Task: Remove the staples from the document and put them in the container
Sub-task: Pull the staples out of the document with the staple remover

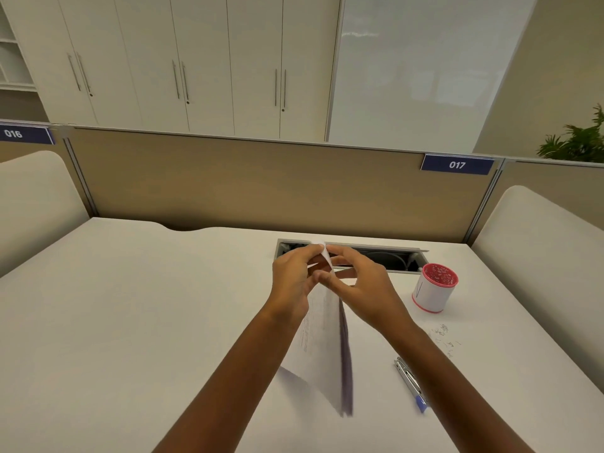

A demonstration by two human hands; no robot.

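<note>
Head view shows both hands raised over a white desk (130, 305), pinching the top corner of a stapled document (322, 341) that hangs down edge-on between the forearms — its lower edge looks to be near the desk surface, though contact cannot be told. Left hand (294, 276) has its fingers curled closed on the near side of the corner; right hand (356, 276) grips the same corner from the other side, thumb and fingertips pressed together on the paper. Any staple there is too small to make out. To the right stands a white container (433, 291) with a red patterned rim, upright and well apart from the hands. Nearer the camera, beside the right forearm, a metal staple remover (410, 382) with a blue tip lies flat on the desk — untouched.
</note>
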